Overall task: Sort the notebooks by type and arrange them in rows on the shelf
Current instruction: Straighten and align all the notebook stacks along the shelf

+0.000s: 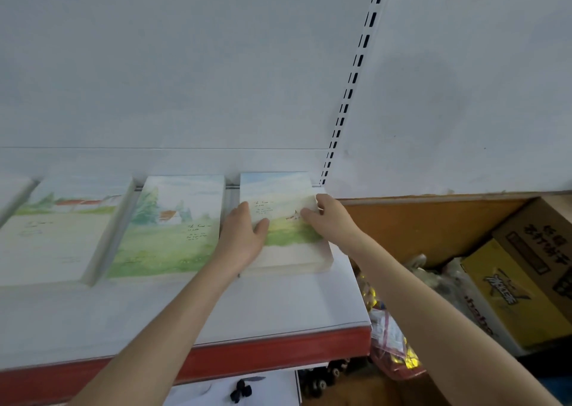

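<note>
where left hand (244, 235) rests and right hand (328, 219) grips, notebook stack (286, 252) lies — beneath.

- Bright, soft, even light; shadows faint, darkest in the gaps between the notebooks (173, 226).
- Whole frame slightly blurred, softest toward the corners; cover print unreadable.
- Wide-angle distortion bends the slotted upright (356, 74) and the shelf (278, 306) edge.
- Yellow glare on foil packets (410, 360), lower right.
</note>
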Tool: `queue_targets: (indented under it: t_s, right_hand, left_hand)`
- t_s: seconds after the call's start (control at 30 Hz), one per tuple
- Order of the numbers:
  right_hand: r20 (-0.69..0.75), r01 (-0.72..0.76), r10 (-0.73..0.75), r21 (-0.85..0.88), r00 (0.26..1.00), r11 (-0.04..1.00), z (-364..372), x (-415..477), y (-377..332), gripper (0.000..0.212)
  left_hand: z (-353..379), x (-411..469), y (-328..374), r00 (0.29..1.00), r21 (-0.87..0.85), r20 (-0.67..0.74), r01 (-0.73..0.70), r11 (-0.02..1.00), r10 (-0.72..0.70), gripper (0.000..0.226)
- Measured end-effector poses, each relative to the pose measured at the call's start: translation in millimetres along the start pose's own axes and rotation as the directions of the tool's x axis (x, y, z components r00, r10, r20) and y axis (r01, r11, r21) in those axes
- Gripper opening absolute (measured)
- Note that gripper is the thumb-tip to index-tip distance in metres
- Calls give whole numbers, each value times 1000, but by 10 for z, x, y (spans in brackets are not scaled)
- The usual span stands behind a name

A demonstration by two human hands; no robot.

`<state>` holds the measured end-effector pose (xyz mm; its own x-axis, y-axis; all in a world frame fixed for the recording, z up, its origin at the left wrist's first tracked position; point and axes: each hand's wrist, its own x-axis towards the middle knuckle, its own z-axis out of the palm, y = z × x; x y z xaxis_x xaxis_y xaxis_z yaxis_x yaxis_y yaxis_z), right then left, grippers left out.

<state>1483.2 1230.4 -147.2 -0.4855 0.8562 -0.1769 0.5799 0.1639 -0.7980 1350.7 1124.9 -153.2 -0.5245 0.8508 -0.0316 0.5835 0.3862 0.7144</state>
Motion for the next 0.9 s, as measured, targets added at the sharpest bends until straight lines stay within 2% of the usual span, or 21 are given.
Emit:
queue_targets:
  t_s: [0.03, 0.1, 0.17, 0.2, 0.3, 0.37, 0.43, 0.6, 0.73, 0.9]
  right_hand:
    - [43, 6, -6, 7, 999, 1000, -56, -74, 27, 22]
    - [156, 33, -22, -65, 988, 997, -182, -260, 116, 51]
    - [276, 68, 2, -245, 961, 967, -281, -472, 176, 79]
    - [317, 94, 16, -326, 948, 941, -309, -558, 201, 84]
    - [318, 210, -45, -509, 947, 835, -280, -708, 203, 81]
    - [272, 240, -102, -543, 957, 805, -235, -694, 181, 76]
    - [274, 231, -83, -569, 958, 790, -226, -665, 144, 75]
    - [310, 300, -118, -647, 944, 701, -189, -641, 131, 62]
    - [312, 314, -139, -631, 940, 709, -176, -663, 121, 59]
    - [327, 248, -65, -559, 943, 791, -274, -689, 15, 65]
  left_hand:
    - [-32, -101, 7, 1000, 22, 18, -25, 999, 25, 35]
    - [-89, -324, -19, 994, 71, 68, -90, 993, 85, 51]
    - [-124, -509, -96, 986, 108, 130, -122, 987, 108, 64]
    - [-133, -565, -138, 981, 133, 165, -128, 983, 105, 69]
    - [-133, -599, -206, 973, 181, 208, -143, 973, 104, 69]
    - [-121, -584, -194, 976, 170, 170, -165, 972, 136, 59]
    - [-115, -583, -168, 976, 170, 150, -183, 968, 158, 51]
    - [-72, -581, -172, 976, 192, 132, -198, 961, 175, 47]
    - [-62, -594, -159, 980, 209, 102, -186, 960, 168, 49]
    - [-117, -636, -153, 981, 207, 111, -181, 961, 161, 46]
